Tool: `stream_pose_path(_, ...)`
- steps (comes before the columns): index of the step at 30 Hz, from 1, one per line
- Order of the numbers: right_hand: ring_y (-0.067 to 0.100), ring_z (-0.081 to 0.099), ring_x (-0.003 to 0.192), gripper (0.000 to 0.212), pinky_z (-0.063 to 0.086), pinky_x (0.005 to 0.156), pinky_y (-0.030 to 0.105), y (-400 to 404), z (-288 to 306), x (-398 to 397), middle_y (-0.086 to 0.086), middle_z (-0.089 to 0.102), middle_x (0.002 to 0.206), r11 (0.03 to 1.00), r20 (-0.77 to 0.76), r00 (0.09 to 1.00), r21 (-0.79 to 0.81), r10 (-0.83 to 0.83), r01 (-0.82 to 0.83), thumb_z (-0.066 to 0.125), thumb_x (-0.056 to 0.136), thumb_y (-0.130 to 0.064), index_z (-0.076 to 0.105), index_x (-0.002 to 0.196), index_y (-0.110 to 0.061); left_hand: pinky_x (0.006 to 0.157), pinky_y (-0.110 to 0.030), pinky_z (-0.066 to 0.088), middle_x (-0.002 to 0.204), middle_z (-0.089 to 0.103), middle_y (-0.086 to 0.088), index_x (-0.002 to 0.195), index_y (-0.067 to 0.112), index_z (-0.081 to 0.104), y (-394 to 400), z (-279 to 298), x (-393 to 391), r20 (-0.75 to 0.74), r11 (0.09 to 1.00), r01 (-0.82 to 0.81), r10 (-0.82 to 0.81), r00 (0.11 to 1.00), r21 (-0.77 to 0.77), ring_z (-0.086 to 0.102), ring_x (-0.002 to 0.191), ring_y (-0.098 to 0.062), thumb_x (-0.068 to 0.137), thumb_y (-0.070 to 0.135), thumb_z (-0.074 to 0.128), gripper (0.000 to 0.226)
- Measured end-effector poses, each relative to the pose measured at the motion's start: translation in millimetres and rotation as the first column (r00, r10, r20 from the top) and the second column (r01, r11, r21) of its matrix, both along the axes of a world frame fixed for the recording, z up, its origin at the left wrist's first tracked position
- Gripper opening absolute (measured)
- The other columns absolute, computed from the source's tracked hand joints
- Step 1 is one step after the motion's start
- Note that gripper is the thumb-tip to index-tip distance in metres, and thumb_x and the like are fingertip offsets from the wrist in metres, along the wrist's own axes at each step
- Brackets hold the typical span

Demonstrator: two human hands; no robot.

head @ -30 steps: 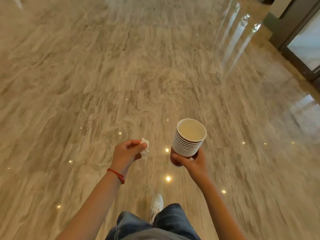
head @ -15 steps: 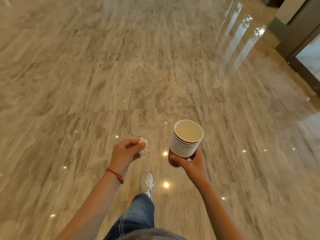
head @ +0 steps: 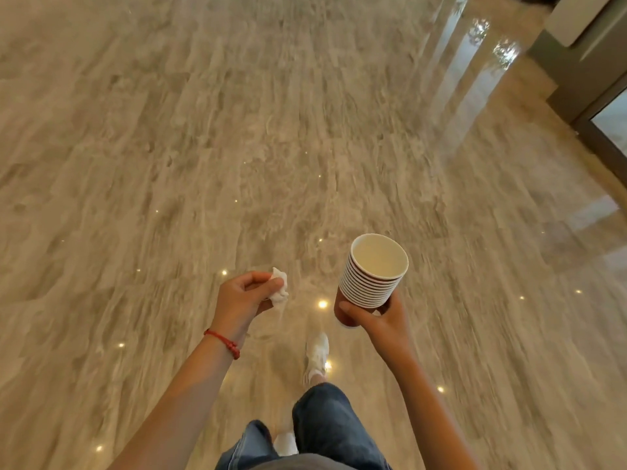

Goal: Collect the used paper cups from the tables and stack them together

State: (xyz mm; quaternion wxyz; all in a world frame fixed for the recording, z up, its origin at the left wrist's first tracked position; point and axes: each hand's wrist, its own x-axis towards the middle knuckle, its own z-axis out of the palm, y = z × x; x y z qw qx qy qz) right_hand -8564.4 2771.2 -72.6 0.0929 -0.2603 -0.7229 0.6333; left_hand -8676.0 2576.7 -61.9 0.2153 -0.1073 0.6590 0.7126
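Observation:
A stack of several nested paper cups (head: 373, 276), white-rimmed with a reddish-brown body, is held upright in my right hand (head: 376, 322), whose fingers curl round the bottom of the stack. The top cup looks empty inside. To the left, at about the same height, my left hand (head: 244, 300) pinches a crumpled white tissue (head: 280, 289) between thumb and fingers. A red cord bracelet sits on my left wrist. Both hands are raised above the floor, apart from each other.
Glossy beige marble floor (head: 271, 147) spreads all around, dotted with reflected ceiling lights. A dark door frame and wall (head: 590, 79) stand at the upper right. My legs in blue jeans and white shoes (head: 317, 357) show below.
I have walked forward over the floor; my feet have swapped position. Both hands keep the same hold on the tissue and the cup stack.

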Motion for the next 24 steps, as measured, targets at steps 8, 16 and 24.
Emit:
stream_pose_path(8, -0.001, 0.064, 0.083, 0.05, 0.048, 0.063, 0.009, 105, 3, -192, -0.019, 0.068, 0.092, 1.0, -0.03, 0.999, 0.019, 0.025, -0.024, 0.083, 0.063, -0.022, 0.057, 0.104, -0.031, 0.047, -0.012, 0.048, 0.059, 0.071, 0.006, 0.077, 0.011, 0.068, 110, 5, -191, -0.028, 1.0, -0.016, 0.017, 0.999, 0.012, 0.067, 0.056, -0.003, 0.074, 0.004, 0.072, 0.008)
stream_pose_path(16, 0.007, 0.065, 0.082, 0.051, 0.051, 0.065, 0.014, 193, 16, -366, -0.005, 0.07, 0.09, 0.999, -0.039, 0.998, 0.017, 0.044, -0.043, 0.083, 0.065, -0.014, 0.059, 0.11, -0.018, 0.049, -0.013, 0.049, 0.064, 0.073, 0.005, 0.077, 0.014, 0.07, 192, 16, -356, -0.045, 0.999, -0.041, 0.042, 0.998, 0.018, 0.069, 0.061, -0.005, 0.074, 0.007, 0.073, 0.008)
stream_pose_path(24, 0.002, 0.065, 0.079, 0.046, 0.051, 0.064, 0.012, 272, 3, -553, -0.014, 0.069, 0.09, 0.999, -0.047, 0.998, 0.035, 0.034, -0.032, 0.082, 0.066, -0.01, 0.058, 0.101, -0.029, 0.051, -0.016, 0.052, 0.066, 0.073, 0.0, 0.073, 0.015, 0.071, 275, -3, -549, -0.016, 0.999, -0.015, 0.016, 1.0, 0.035, 0.071, 0.064, -0.011, 0.072, 0.007, 0.075, 0.009)
